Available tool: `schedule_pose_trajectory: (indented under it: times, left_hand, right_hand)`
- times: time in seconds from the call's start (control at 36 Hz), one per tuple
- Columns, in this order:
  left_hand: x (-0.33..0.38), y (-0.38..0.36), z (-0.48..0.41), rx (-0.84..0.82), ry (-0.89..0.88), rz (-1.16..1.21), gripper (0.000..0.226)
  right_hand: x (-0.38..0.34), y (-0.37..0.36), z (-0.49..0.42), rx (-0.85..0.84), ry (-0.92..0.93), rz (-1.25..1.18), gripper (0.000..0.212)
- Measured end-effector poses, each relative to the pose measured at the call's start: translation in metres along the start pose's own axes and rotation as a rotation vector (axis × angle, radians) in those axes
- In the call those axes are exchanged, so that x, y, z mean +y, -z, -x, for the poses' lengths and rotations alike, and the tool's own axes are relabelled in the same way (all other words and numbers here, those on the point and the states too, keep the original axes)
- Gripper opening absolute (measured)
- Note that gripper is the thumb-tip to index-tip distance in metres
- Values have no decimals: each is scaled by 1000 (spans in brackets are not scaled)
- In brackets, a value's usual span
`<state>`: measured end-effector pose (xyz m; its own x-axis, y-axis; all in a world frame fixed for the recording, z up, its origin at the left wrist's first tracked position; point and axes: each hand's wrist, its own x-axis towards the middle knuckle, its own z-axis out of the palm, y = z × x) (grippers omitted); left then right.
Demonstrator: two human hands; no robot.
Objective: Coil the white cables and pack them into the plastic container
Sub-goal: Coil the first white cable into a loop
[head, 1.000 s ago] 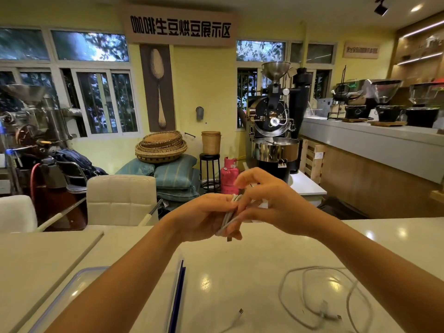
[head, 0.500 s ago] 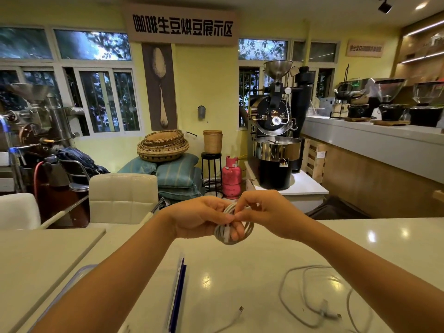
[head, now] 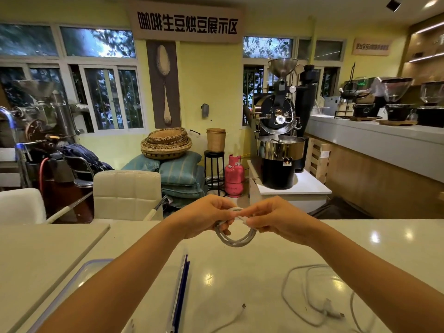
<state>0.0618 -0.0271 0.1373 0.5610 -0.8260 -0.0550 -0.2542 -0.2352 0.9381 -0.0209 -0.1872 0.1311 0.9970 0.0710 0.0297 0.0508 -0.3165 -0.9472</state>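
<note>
A coiled white cable (head: 234,240) hangs as a small loop between my two hands above the white table. My left hand (head: 206,216) pinches the coil on its left side. My right hand (head: 274,218) grips the coil's top right, fingers around the cable end. A second white cable (head: 312,299) lies loose on the table at the lower right. Another cable end with a plug (head: 236,313) lies near the bottom centre. The clear plastic container (head: 79,277) with a blue rim sits at the lower left, mostly hidden by my left forearm.
A clear lid with a dark blue edge (head: 180,292) stands on edge beside the container. A second table top (head: 36,255) adjoins on the left. Two white chairs (head: 127,193) stand behind the table. A coffee roaster (head: 280,140) and a counter are further back.
My hands have lowered slightly and moved apart. The cable bundle, pressed flat between them a second ago, now hangs open as a round loop.
</note>
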Motion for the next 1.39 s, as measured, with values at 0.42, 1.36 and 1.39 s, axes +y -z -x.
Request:
schedule_pose_trajectory:
  times: [0.42, 1.36, 1.39]
  left_hand:
    - [-2, -2, -4, 104, -11, -106, 17]
    - [-21, 6, 1, 249, -121, -354, 28]
    - [-21, 8, 2, 251, -130, -369, 27]
  right_hand:
    - [17, -16, -9, 185, 199, 198, 26]
    - [14, -33, -24, 237, 122, 346, 6]
    - [13, -34, -25, 222, 116, 336, 6]
